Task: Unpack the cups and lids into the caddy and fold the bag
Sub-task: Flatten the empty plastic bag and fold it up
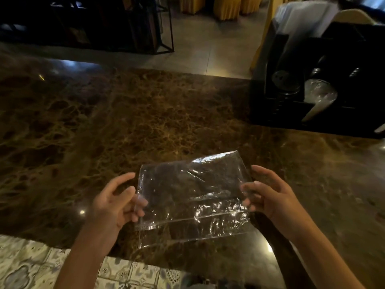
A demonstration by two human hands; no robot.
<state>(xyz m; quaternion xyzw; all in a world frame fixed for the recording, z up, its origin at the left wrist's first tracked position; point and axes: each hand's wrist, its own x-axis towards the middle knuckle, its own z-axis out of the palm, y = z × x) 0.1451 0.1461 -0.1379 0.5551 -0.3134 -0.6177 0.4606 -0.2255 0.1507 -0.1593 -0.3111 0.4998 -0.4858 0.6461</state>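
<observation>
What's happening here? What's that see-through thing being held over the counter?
A person is holding an empty clear plastic bag by its two sides, left hand on one edge and right hand on the other, just above a dark marble counter. The bag looks partly folded already. To the right stands a black caddy with clear cups and dark lids in it, so unpacking seems finished.

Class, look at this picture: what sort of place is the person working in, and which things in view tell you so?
Probably a café or restaurant counter. A black caddy holding clear cups and dark lids stands on a polished marble counter, and yellow-draped furniture stands on the floor beyond.
</observation>
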